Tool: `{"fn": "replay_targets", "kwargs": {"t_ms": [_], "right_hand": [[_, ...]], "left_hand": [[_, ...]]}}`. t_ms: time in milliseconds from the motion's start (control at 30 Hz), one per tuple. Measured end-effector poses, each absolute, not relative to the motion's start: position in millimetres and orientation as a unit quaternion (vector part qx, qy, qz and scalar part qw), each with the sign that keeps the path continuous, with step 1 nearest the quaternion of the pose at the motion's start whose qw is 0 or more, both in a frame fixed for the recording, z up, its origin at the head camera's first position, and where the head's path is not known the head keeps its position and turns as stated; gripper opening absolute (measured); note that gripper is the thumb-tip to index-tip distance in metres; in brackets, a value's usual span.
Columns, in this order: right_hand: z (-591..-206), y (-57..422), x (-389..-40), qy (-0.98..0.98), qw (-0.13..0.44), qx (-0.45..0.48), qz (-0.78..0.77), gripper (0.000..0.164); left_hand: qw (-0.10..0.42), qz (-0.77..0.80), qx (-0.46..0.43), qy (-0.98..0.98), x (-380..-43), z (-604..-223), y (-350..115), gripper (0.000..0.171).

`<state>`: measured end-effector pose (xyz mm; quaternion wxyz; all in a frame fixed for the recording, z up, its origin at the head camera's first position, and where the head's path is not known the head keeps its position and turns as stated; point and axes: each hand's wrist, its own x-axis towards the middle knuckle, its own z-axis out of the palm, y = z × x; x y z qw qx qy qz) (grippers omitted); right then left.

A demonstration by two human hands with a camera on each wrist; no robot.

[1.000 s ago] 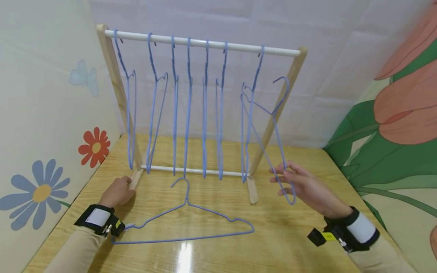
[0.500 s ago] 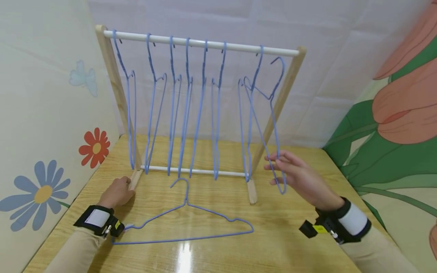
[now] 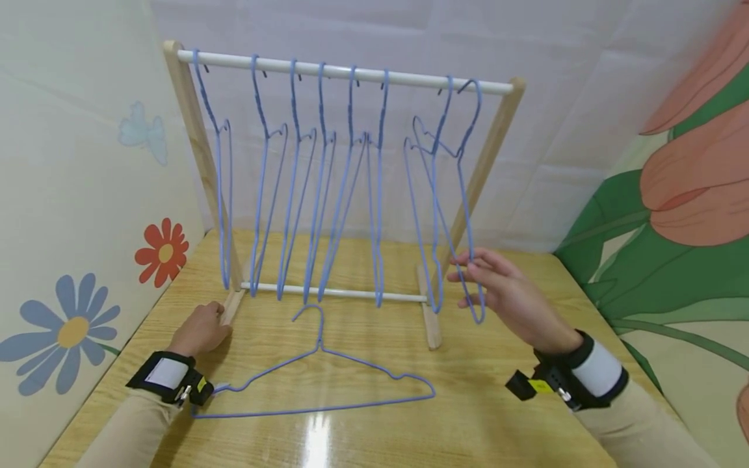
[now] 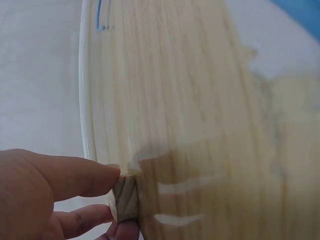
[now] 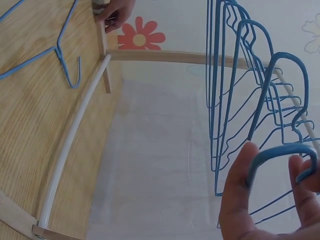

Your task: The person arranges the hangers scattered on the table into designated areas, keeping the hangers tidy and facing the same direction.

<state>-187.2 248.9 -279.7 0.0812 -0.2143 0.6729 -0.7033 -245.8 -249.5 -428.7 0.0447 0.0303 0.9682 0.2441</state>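
My right hand (image 3: 515,296) pinches a blue wire hanger (image 3: 465,201) by its lower end, thumb against the fingers. This hanger slants upright at the rack's right end, and its hook overlaps the white top rail (image 3: 409,78) in the head view. In the right wrist view, the curved end of the held hanger (image 5: 280,150) lies between thumb and fingers. At the rack's left side, my left hand (image 3: 199,328) grips the wooden foot (image 4: 126,200), thumb and fingers on either side of its end. Flat on the table in front lies another blue hanger (image 3: 320,331).
Several blue hangers (image 3: 257,195) hang spaced along the top rail. The rack's right foot (image 3: 432,328) stands on the wooden table (image 3: 486,416). A white lower bar (image 3: 345,293) joins the sides. Behind is a pale backdrop, with flower-patterned panels left and right.
My right hand has moved up and to the left, raising the held hanger until its hook is level with the top rail. The hanging hangers have swung. My left hand has stayed put.
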Motion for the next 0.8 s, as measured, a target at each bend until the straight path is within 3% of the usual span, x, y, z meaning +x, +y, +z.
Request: {"fn": "replay_targets", "kwargs": {"t_ms": [233, 800], "right_hand": [[-275, 249, -192, 0.655, 0.062, -0.243, -0.713, 0.025], [-271, 238, -201, 0.7, 0.076, -0.204, -0.68, 0.02]], "left_hand": [[0.046, 0.246, 0.029, 0.968, -246, -428, -250, 0.049], [0.042, 0.243, 0.036, 0.969, -247, -429, -249, 0.047]]}}
